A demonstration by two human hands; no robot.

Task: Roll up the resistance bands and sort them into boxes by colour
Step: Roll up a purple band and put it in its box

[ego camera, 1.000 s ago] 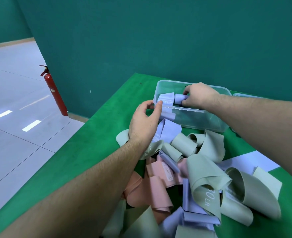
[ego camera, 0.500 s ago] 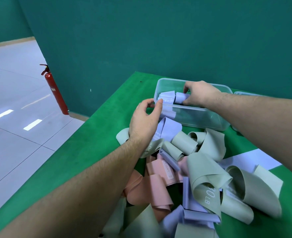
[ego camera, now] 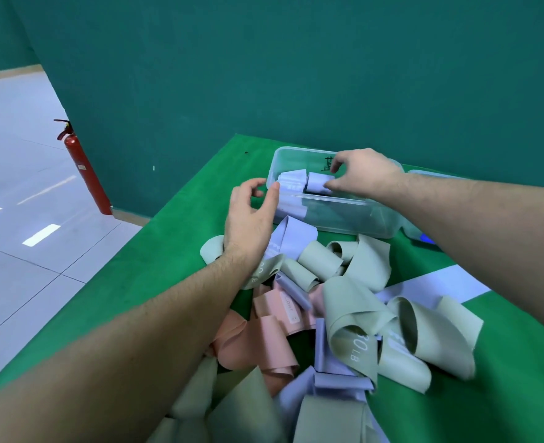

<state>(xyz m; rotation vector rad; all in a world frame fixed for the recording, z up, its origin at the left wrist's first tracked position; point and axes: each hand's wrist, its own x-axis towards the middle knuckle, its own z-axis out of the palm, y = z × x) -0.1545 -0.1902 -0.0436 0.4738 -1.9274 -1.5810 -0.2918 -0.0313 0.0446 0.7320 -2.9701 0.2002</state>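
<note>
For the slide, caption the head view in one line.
Right hand over a rolled lavender band in the clear box, left hand beside it, loose bands piled in front.

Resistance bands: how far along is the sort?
Early. Done: two rolled lilac bands sit in the clear box. In hand: the right hand is over the box, fingers at the second lilac roll, seemingly placing or letting go of it; the left hand hovers, loosely curled, by the box's near corner. Left: the loose pile of sage, pink and lilac bands on the green table, mostly unrolled.
</note>
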